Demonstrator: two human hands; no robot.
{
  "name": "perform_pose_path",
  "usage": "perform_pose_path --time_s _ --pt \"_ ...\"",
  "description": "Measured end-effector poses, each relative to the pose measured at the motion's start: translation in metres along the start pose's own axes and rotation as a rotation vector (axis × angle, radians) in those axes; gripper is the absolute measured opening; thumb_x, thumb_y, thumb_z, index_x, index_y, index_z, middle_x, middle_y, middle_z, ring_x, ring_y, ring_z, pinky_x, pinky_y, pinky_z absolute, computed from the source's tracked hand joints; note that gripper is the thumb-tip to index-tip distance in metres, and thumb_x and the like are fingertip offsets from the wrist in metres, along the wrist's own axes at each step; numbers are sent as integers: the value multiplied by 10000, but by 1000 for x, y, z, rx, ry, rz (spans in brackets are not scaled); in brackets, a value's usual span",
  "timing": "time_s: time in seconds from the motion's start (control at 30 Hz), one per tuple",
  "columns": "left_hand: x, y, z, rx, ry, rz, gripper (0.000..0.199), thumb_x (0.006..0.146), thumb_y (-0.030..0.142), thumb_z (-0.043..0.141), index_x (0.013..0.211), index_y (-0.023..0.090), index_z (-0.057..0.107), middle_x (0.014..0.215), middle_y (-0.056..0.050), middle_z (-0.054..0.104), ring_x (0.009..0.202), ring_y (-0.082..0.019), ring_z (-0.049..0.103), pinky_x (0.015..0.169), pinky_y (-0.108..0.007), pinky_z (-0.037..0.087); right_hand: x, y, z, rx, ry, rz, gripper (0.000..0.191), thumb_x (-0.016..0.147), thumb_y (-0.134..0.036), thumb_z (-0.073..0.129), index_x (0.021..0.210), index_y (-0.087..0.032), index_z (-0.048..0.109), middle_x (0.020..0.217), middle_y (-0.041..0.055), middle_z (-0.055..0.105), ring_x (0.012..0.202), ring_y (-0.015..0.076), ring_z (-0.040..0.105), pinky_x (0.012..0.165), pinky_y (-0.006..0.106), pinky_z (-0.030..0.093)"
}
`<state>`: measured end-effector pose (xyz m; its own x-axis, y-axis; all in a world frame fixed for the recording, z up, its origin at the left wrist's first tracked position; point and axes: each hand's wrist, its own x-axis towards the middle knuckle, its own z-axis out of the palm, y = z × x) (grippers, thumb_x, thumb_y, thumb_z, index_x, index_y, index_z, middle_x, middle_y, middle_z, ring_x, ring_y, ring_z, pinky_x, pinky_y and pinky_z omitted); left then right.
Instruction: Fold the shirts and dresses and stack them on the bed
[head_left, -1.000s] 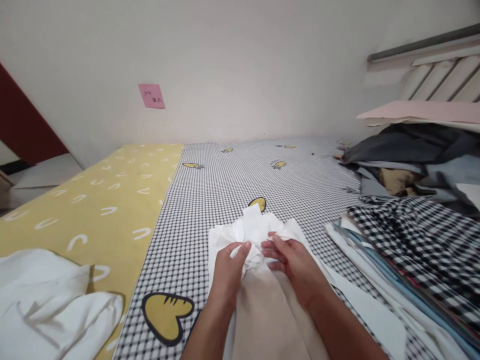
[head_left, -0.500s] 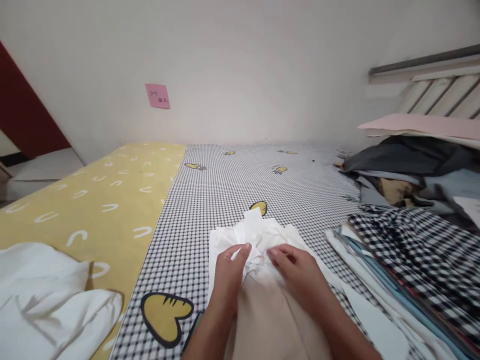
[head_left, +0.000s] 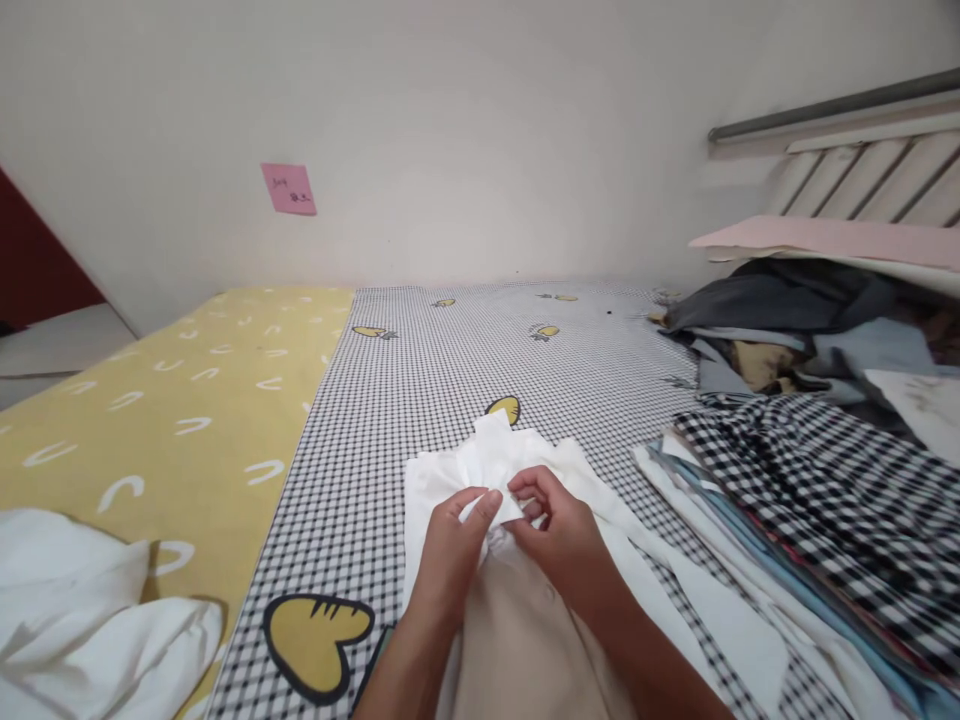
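A white garment (head_left: 442, 475) lies on the checkered sheet at the front centre, with a beige cloth part (head_left: 525, 640) running toward me between my forearms. My left hand (head_left: 456, 535) pinches white fabric near the garment's middle, thumb and fingers together. Close beside it on the right, my right hand (head_left: 551, 515) has its fingertips closed on the same gathered white fabric. A narrow white strip (head_left: 493, 430) sticks up just beyond both hands. The fingertips' exact hold is partly hidden by the folds.
Folded clothes with a black-and-white checked cloth (head_left: 825, 490) on top are stacked at the right. Behind them lies a dark clothing pile (head_left: 780, 295). A crumpled white cloth (head_left: 82, 620) rests at the left on yellow bedding (head_left: 187, 400). The wall (head_left: 480, 140) stands behind.
My right hand has moved left and slightly up, meeting the white fabric beside my left hand. The whole view has shifted a little, so the surroundings appear farther left.
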<state>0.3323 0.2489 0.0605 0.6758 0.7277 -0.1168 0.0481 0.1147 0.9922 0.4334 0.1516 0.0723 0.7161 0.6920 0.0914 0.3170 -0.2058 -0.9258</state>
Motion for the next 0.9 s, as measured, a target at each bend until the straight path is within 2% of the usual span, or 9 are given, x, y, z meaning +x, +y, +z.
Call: perform_pose_path --time_s 0.13,0.3,0.43,0.57,0.67,0.73,0.8,0.9 --pt "0 0 -1 39 -36 22 380 800 554 622 885 186 664 862 -31 707 845 -218 625 763 -314 483 0 2 1 3 81 11 258 711 -205 572 960 -270 580 876 -13 726 637 160 566 644 305 438" --pt "1 -5 1 246 -41 45 349 697 425 717 947 208 606 868 -15 698 835 -230 626 737 -322 479 -1 0 -1 99 55 -24 178 764 -217 510 905 -252 613 779 -16 703 695 183 622 643 299 467" --pt "2 -8 4 322 5 127 203 733 315 585 907 220 625 825 3 685 804 -213 619 778 -332 470 1 2 -3 83 39 -24 279 808 -257 527 1043 -235 676 967 24 745 882 219 682 802 347 519" --pt "0 -5 4 284 18 118 233 735 317 533 895 213 666 827 -11 688 823 -217 616 779 -326 467 2 5 -6 14 -83 -62 318 846 -269 513 1102 -229 697 1077 39 740 1020 232 666 923 386 503" --pt "0 -2 4 299 43 125 262 722 311 522 901 203 679 862 -28 699 843 -221 618 783 -324 465 1 6 -7 -3 -153 -82 400 791 -239 582 1176 -259 685 1193 29 703 1049 231 644 933 388 496" --pt "0 -2 4 333 46 124 259 713 305 526 889 196 681 871 -36 704 847 -222 620 786 -323 461 0 7 -6 47 -137 -56 412 757 -235 619 1162 -271 687 1162 22 709 1013 229 647 906 379 498" --pt "1 -2 4 371 25 100 238 721 325 537 861 194 678 843 -38 702 826 -225 620 769 -324 456 1 7 -6 161 -86 -5 302 759 -262 632 1052 -254 707 1055 23 732 977 226 654 894 370 492" --pt "1 -2 4 370 -37 60 255 753 398 548 833 190 672 821 -43 702 814 -235 620 748 -329 454 3 6 -6 425 -77 152 223 732 -297 671 944 -229 676 932 24 740 867 207 660 822 347 497"
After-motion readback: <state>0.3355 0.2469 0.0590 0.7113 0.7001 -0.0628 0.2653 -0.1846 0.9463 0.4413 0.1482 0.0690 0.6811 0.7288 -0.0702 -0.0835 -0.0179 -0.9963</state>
